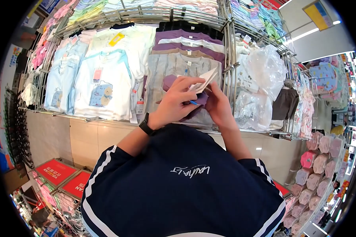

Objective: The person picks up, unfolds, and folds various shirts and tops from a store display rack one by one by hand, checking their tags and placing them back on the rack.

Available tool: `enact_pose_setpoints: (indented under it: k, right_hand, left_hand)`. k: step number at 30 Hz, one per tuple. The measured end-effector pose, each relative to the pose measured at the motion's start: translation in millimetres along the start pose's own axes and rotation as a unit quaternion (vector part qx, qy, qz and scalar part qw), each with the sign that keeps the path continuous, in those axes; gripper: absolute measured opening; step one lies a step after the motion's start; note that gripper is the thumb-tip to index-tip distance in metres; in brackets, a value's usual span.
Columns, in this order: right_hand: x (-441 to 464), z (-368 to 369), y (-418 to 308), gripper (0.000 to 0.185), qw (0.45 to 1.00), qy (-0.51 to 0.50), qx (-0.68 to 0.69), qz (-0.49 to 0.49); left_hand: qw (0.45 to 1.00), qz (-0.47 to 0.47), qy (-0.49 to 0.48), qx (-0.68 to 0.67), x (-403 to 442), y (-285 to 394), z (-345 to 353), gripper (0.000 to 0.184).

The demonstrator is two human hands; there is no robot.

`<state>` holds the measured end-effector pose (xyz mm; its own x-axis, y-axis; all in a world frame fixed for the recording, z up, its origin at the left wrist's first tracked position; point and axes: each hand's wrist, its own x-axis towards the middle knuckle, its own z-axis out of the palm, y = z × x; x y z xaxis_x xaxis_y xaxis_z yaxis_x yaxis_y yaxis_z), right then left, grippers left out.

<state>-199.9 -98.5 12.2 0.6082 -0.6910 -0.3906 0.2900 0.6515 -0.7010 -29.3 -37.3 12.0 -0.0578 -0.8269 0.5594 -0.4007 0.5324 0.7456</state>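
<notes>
My left hand [177,98], with a dark watch [146,125] at its wrist, is closed with its fingers at a folded white card or small booklet [207,78]. A thin blue object [193,102], perhaps a pen, pokes out between its curled fingers. My right hand [218,103] grips the card from the other side, its thumb partly hidden. Below and behind both hands is purple cloth [199,100]; whether they hold it I cannot tell. Under them lies a grey streaked shirt [158,79] on the rack.
Purple, brown and white shirts [178,36] lie overlapped behind. Left are white and blue children's tops [106,87] with tags; right, clear plastic-wrapped clothes [265,67]. A metal rail [87,118] edges the rack in front of me. Red signs [53,172] stand behind at left.
</notes>
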Motion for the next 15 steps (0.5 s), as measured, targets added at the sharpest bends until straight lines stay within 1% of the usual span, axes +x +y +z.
enact_pose_setpoints:
  k: [1,2,3,5,6,8,9,11,12,13,14,15]
  right_hand:
    - [3,0,-1,0.034,1.0,0.021,-0.002,-0.005]
    - [5,-2,-2,0.03,0.998,0.028,-0.049,0.003]
    - [8,-6,-4,0.027,0.995,0.034,-0.096,0.011]
    - [9,-9,-8,0.022,0.983,0.059,-0.172,0.038]
    - [12,-16,-6,0.022,0.984,0.066,-0.16,0.039]
    - [20,-32,3,0.021,0.987,0.078,-0.136,0.04]
    - [19,-29,2,0.021,0.992,0.084,-0.096,0.009]
    - [13,-20,0,0.02,0.994,0.095,-0.015,-0.051]
    - [10,-15,-2,0.021,0.993,0.08,0.0,-0.083]
    - [7,-11,-2,0.021,0.991,0.065,0.015,-0.115]
    - [4,-9,-2,0.021,0.987,0.051,0.031,-0.148]
    - [0,-8,-1,0.022,0.984,0.039,0.018,-0.175]
  left_hand:
    - [0.999,0.02,-0.02,0.015,0,-1,0,0.021]
    - [0.998,0.041,-0.039,0.031,1,-1,1,0.021]
    - [0.997,0.036,-0.064,0.029,-1,-4,2,0.021]
    - [0.996,-0.002,-0.08,0.035,-5,-4,3,0.02]
    - [0.995,-0.021,-0.087,0.038,-5,-3,3,0.02]
    - [0.996,-0.007,-0.054,0.074,-5,-4,3,0.02]
    - [0.995,-0.001,-0.036,0.093,-5,-5,3,0.02]
    - [0.994,-0.017,0.015,0.107,-8,-8,5,0.022]
    - [0.992,-0.025,0.04,0.113,-10,-11,7,0.023]
    - [0.992,-0.028,0.06,0.109,-15,-21,10,0.03]
    - [0.994,-0.081,0.073,-0.005,-18,-25,15,0.034]
    - [0.98,-0.133,0.084,-0.118,-18,-23,18,0.038]
